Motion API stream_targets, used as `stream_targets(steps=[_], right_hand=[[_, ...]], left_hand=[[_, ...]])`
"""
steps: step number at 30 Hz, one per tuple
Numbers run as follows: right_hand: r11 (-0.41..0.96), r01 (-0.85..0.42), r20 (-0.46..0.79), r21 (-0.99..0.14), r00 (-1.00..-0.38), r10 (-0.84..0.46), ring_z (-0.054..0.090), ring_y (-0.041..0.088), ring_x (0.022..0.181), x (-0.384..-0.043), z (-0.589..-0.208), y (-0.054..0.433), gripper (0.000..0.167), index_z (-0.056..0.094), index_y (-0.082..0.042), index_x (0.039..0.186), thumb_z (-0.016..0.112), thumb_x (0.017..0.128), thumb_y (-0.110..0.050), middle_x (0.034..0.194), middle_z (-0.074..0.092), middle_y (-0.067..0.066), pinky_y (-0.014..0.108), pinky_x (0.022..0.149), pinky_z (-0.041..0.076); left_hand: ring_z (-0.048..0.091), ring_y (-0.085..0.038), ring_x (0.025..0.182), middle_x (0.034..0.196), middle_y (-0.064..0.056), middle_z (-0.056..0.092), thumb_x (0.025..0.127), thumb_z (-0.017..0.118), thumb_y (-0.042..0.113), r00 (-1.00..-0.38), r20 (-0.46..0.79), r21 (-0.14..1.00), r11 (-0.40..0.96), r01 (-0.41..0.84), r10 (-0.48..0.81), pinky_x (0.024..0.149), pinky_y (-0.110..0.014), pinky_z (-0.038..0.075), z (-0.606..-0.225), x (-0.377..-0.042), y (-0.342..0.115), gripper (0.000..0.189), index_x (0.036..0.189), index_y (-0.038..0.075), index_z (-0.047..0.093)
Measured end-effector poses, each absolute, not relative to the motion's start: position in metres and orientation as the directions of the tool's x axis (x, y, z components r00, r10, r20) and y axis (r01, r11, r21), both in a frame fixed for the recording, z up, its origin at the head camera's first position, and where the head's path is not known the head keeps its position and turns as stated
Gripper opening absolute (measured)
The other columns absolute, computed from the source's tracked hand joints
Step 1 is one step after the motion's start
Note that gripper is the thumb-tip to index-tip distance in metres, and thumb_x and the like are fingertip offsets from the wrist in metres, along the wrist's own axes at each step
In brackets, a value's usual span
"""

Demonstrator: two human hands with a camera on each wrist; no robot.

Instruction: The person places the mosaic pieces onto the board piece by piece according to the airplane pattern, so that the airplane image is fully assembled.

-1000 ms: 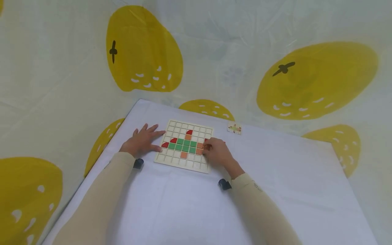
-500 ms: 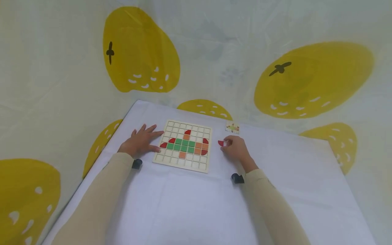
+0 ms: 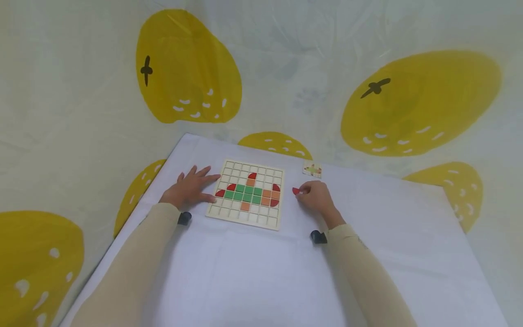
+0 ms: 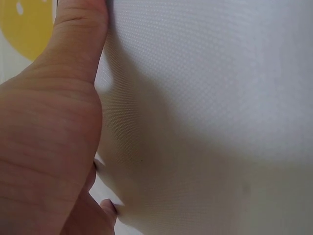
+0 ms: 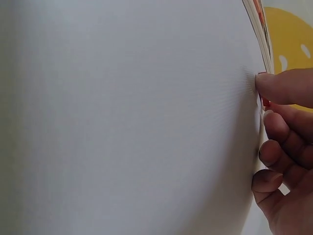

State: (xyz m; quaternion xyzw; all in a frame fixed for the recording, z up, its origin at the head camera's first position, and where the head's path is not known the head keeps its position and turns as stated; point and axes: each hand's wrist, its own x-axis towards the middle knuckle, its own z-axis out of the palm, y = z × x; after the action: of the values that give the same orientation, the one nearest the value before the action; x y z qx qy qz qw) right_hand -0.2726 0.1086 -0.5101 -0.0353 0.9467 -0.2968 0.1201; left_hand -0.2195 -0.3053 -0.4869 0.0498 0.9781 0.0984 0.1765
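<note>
In the head view, a cream grid board (image 3: 244,221) lies on the table with square green tiles (image 3: 248,190), orange tiles (image 3: 266,197) and red quarter-round tiles (image 3: 274,203) in several cells. My left hand (image 3: 189,187) rests at the board's left edge, fingers spread, thumb and fingertips along the rim. Right of the board, my right hand (image 3: 318,200) pinches a red-and-white tile (image 3: 296,191) between thumb and forefinger, low at the tabletop. In the right wrist view, a sliver of red tile (image 5: 266,102) shows by the thumb; the other fingers are curled.
Behind the right hand lies a small pattern card (image 3: 312,169) printed with a similar coloured figure. The table has a white cloth (image 3: 245,277). A curtain (image 3: 286,68) with big yellow fruit prints hangs behind and beside it.
My right hand has moved right, off the board's right side, to the red-and-white tile on the table. A red tile at the board's lower right is now uncovered. The left hand stays put.
</note>
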Motion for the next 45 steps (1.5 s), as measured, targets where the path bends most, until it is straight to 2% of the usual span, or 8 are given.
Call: stream_targets(steps=[14, 21, 27, 36, 45], right_hand=[[0.824, 0.022, -0.237, -0.567, -0.962, -0.137, 0.059, 0.031, 0.107, -0.264, -0.506, 0.107, 0.032, 0.073, -0.006, 0.12, 0.075, 0.095, -0.025, 0.116, 0.07, 0.015, 0.045, 0.099, 0.057], [0.812, -0.015, -0.221, -0.583, -0.959, -0.177, 0.06, 0.03, 0.103, -0.259, -0.508, 0.104, 0.031, 0.074, -0.006, 0.12, 0.076, 0.094, -0.024, 0.112, 0.071, 0.013, 0.04, 0.091, 0.056], [0.808, 0.014, -0.238, -0.589, -0.958, -0.157, 0.061, 0.028, 0.103, -0.25, -0.505, 0.095, 0.034, 0.073, -0.008, 0.123, 0.077, 0.094, -0.025, 0.11, 0.07, 0.011, 0.037, 0.089, 0.058], [0.77, -0.019, -0.211, -0.637, -0.957, -0.197, 0.06, 0.025, 0.097, -0.239, -0.496, 0.083, 0.033, 0.076, -0.008, 0.12, 0.079, 0.092, -0.025, 0.1, 0.069, 0.009, 0.03, 0.077, 0.053], [0.757, -0.065, -0.191, -0.651, -0.95, -0.247, 0.058, 0.024, 0.095, -0.231, -0.493, 0.073, 0.032, 0.076, -0.008, 0.118, 0.081, 0.091, -0.025, 0.094, 0.067, 0.007, 0.03, 0.076, 0.05]], left_hand=[[-0.003, -0.047, 0.163, 0.178, -0.003, 0.011, 0.086, 0.073, 0.066, -0.933, -0.338, 0.208, 0.977, 0.056, 0.125, 0.125, -0.077, 0.004, -0.487, -0.22, -0.305, 0.091, 0.163, 0.046, 0.027], [-0.002, -0.048, 0.163, 0.178, -0.005, 0.011, 0.087, 0.072, 0.066, -0.932, -0.335, 0.215, 0.974, 0.069, 0.14, 0.124, -0.078, 0.004, -0.483, -0.218, -0.303, 0.093, 0.164, 0.043, 0.027], [-0.002, -0.048, 0.163, 0.178, -0.006, 0.011, 0.086, 0.072, 0.067, -0.928, -0.344, 0.221, 0.973, 0.065, 0.14, 0.124, -0.078, 0.004, -0.483, -0.22, -0.304, 0.093, 0.164, 0.043, 0.027], [-0.003, -0.048, 0.162, 0.178, -0.007, 0.011, 0.088, 0.072, 0.064, -0.926, -0.351, 0.242, 0.969, 0.055, 0.141, 0.124, -0.078, 0.003, -0.48, -0.216, -0.303, 0.091, 0.164, 0.042, 0.027], [-0.001, -0.049, 0.162, 0.178, -0.007, 0.01, 0.088, 0.07, 0.066, -0.926, -0.348, 0.213, 0.974, 0.074, 0.147, 0.124, -0.079, 0.004, -0.48, -0.216, -0.303, 0.092, 0.165, 0.042, 0.025]])
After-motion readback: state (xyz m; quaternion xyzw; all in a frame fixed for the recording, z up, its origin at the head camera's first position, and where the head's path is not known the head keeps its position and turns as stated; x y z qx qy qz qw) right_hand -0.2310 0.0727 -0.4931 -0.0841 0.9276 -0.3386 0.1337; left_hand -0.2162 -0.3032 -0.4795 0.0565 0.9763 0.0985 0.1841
